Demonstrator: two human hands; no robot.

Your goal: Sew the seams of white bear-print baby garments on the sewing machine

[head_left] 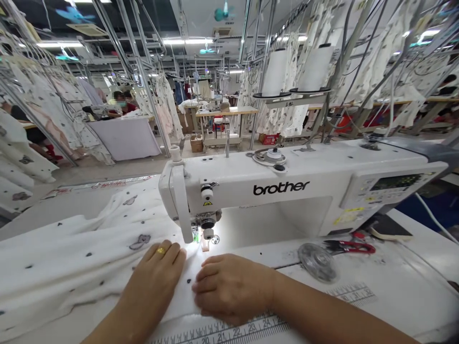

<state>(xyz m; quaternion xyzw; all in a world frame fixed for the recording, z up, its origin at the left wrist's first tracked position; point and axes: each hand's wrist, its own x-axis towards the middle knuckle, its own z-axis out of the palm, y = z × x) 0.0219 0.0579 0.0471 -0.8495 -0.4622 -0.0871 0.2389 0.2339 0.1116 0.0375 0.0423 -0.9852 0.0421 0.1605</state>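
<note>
Step in hand, as judged: positioning at the needle. White printed fabric [71, 258] lies across the worktop [394, 282], its near edge just before the presser foot [205, 244] of the sewing machine [279, 188]. Left hand [154, 277] rests flat on the cloth, fingers extended and together. Right hand [229, 289] is curled beside it, knuckles up; whether it pinches the edge cannot be told. Stitching would call for the edge squared beneath the foot and both hands clear of the needle. Red snips [353, 247] lie well apart.

The white dark-spotted fabric [71, 258] is cut off at the left. On the right hand [231, 286], curled fingers [204, 286] hide their tips. On the white sewing machine [287, 186], the control panel [390, 188] lettering is unreadably small.
</note>
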